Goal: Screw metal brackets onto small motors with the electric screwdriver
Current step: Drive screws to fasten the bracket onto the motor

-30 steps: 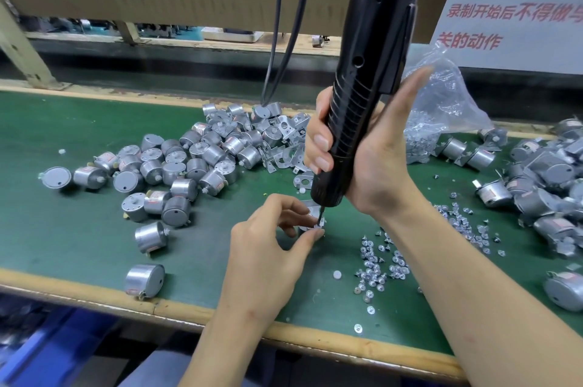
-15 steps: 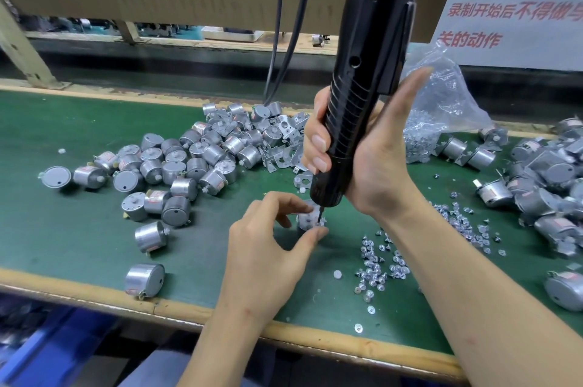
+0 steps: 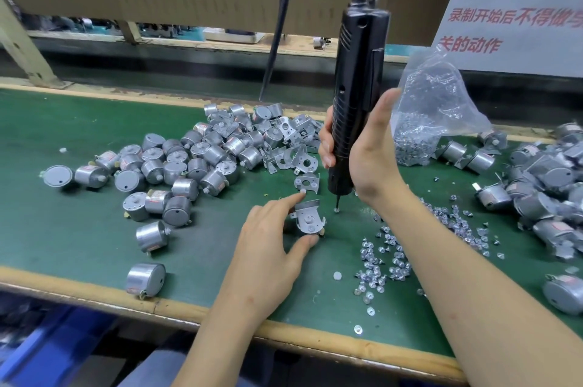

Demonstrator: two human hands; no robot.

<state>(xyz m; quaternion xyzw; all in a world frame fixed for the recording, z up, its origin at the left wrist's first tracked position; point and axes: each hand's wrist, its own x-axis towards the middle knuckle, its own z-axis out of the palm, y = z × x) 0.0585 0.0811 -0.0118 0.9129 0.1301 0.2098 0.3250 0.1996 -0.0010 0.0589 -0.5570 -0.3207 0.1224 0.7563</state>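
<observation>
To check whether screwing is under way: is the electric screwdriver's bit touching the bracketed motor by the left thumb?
Apart. The head view shows the electric screwdriver's bit to the right of the bracketed motor, with a strip of green mat between them.

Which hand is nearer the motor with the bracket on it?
Left. The left hand sits right beside the motor, thumb touching its near edge; the right hand is farther back and to its right, gripping the screwdriver.
</observation>
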